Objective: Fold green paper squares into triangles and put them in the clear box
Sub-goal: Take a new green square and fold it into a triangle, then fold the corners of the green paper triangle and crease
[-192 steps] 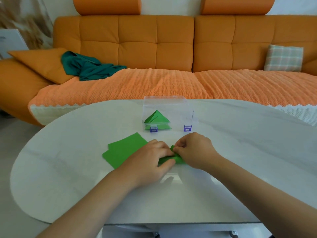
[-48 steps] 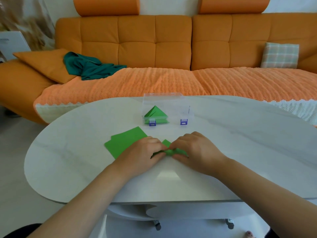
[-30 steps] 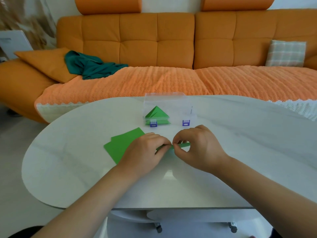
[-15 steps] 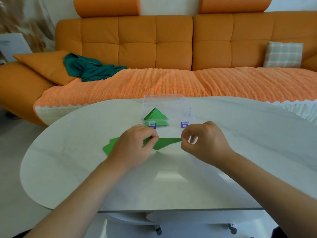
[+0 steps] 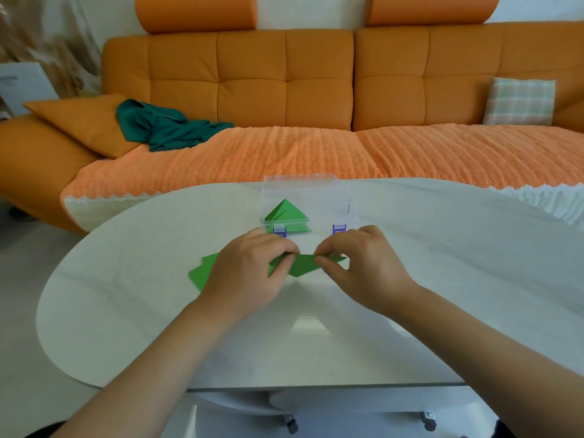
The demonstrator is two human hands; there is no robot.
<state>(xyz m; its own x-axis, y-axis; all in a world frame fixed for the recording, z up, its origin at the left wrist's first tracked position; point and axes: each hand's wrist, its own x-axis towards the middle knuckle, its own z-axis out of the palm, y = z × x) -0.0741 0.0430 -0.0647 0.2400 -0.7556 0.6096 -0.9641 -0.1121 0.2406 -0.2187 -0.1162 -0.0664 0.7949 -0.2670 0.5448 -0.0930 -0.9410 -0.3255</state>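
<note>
Grip: Your left hand (image 5: 252,273) pinches the left end of the folded green triangle (image 5: 301,267), and your right hand (image 5: 368,267) pinches its right tip. Both sets of fingers are curled onto the paper.
Piece location: It sits at centre frame, stretched between your hands over the table (image 5: 126,295). I cannot tell whether it is lifted or resting on the surface.
Box: The clear box (image 5: 316,184) stands just above your hands in the frame, with finished triangles (image 5: 286,213) lying in its left part.
Stock: The green paper squares (image 5: 200,273) lie at left of centre, partly covered by your left hand.
Step in hand: I judge that the fold is made and you are tightening the crease before the transfer.
Method: Keep both layers matched at the tips. Press along the long folded edge, then release one hand and carry the piece flat.
Placement: Lay it on the triangles already in the box, pointing the same way.
Risk: A soft crease will likely spring open. The box looks light, so lower the piece in rather than push it.
Clearance: Watch the purple latches (image 5: 339,229) on the front wall as you approach.
</note>
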